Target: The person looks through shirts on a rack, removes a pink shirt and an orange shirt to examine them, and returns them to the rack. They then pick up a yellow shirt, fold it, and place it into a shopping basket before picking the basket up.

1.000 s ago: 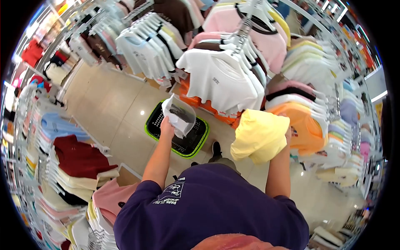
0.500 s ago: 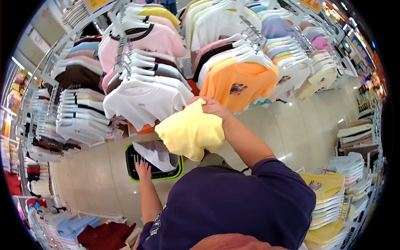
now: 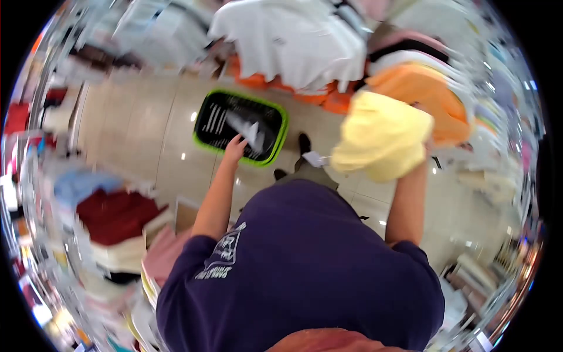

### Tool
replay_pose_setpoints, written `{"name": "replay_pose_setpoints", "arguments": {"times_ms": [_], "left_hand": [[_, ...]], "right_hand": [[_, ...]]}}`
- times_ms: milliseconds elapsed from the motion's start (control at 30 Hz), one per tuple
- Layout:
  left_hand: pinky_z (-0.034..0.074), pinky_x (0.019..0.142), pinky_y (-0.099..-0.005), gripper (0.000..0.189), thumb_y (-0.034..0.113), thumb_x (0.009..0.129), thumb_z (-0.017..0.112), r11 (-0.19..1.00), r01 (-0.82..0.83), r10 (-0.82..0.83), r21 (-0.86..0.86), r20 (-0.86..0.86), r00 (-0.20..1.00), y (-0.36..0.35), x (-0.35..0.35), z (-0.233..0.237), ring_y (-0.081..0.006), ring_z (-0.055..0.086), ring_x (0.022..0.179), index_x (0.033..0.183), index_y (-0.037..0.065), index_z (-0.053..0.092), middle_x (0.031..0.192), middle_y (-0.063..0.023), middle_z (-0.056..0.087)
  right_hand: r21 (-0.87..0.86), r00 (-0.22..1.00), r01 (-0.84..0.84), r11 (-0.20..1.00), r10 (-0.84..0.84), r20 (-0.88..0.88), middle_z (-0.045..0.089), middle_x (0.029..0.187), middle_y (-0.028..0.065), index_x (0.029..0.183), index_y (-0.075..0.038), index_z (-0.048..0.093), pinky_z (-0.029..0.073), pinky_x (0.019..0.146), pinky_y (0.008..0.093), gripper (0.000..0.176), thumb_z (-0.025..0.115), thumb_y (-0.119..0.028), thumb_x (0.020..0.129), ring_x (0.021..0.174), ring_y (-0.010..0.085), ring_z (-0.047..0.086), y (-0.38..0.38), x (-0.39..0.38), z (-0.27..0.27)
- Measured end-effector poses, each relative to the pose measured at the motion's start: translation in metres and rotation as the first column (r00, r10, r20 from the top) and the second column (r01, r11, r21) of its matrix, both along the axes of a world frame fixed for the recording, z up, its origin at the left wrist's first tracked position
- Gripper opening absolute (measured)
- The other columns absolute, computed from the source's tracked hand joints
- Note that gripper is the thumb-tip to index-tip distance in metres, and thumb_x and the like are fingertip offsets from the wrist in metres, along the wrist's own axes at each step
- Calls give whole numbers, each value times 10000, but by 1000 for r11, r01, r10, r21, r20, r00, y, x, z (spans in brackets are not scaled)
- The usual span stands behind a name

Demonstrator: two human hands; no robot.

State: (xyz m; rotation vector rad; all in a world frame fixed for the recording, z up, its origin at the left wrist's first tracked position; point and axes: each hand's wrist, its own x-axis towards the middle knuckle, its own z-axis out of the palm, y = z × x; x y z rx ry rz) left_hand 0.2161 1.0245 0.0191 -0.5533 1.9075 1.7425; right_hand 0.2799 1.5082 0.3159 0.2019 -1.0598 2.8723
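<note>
My right hand [image 3: 430, 151] grips a folded pale yellow garment [image 3: 381, 138] on its right side; the cloth covers most of the fingers. A white tag [image 3: 315, 158] hangs at the garment's lower left. At the near rim of a black shopping basket [image 3: 212, 123] with a lime-green edge is my left hand [image 3: 236, 148], fingers slightly apart. Its fingertips are close to a crumpled clear plastic bag [image 3: 253, 134] lying in the basket. Blur hides whether they touch it.
White shirts [image 3: 287, 44] hang on a rack ahead, with an orange shirt [image 3: 425, 97] to their right. Behind on the left are a dark red garment [image 3: 114, 216] and a light blue one [image 3: 82, 190]. The basket stands on the tiled floor [image 3: 146, 117].
The view has swung downward. My right hand has carried the yellow garment right, away from the white shirts. The plastic bag, spread over the basket before, now lies crumpled inside it.
</note>
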Motion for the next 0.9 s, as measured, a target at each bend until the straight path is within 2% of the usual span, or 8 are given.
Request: {"name": "replay_pose_setpoints", "arguments": {"times_ms": [67,267,400,500,600,733,767,900], "left_hand": [[484,996,-367,656,261,933,729,980,28,-16,-197,62,998,-12,10,-16,-243,601,1202,1491,8,495,1352,-140,636],[468,1057,-386,672,316,943,735,931,327,-290,-164,211,933,-7,51,15,-265,560,1310,1496,21,494,1461,-141,575],[432,1096,-393,850,294,885,814,861,434,-465,266,65,883,43,45,78,-267,496,1386,1572,47,380,1539,-124,501],[349,1155,-442,986,184,864,827,755,617,-597,221,-155,787,83,32,112,-278,312,1515,1643,132,225,1640,-135,347],[301,1178,-509,1057,188,865,825,684,704,-615,191,-369,697,116,21,160,-286,269,1537,1664,184,131,1661,-126,315],[404,1115,-376,701,105,917,749,599,759,-553,255,-553,622,153,5,188,-196,492,1357,1538,84,425,1453,-78,529],[474,1022,-344,488,83,922,691,621,738,-577,263,-484,658,158,4,194,-171,585,1156,1387,30,552,1302,-70,591],[493,979,-341,336,78,920,663,539,817,-619,206,-561,550,170,11,206,-173,598,1127,1249,8,655,1237,-69,632]], "right_hand": [[1,998,43,999,-43,43,662,1264,162,1318,2,583,518,1041,459,396,635,-185,972,1163,297,659,1,-2,1],[-26,977,113,993,-106,184,652,1268,187,1323,11,563,515,1048,486,370,569,-165,998,1160,331,657,-18,0,-2],[-65,919,149,987,-114,377,646,1297,201,1342,27,555,532,1034,482,385,584,-152,1003,1178,344,655,-39,-22,-7],[-74,948,81,994,-54,314,635,1338,210,1371,32,544,551,1016,465,398,585,-151,1019,1188,328,662,-55,-30,2],[-10,963,36,999,-32,268,575,1431,218,1427,29,503,486,1099,507,484,539,-278,1055,1293,357,591,-50,-37,-12],[44,935,149,988,-156,320,606,1403,167,1431,-12,503,523,1057,473,431,543,-229,1062,1262,304,619,-50,-34,-8],[70,917,202,977,-214,337,620,1393,130,1424,-37,516,534,1037,454,412,560,-212,1054,1238,280,633,-49,-30,-6],[165,869,327,930,-365,333,611,1406,113,1435,-36,504,526,1045,442,441,560,-250,1053,1244,278,625,-33,-6,5]]}}
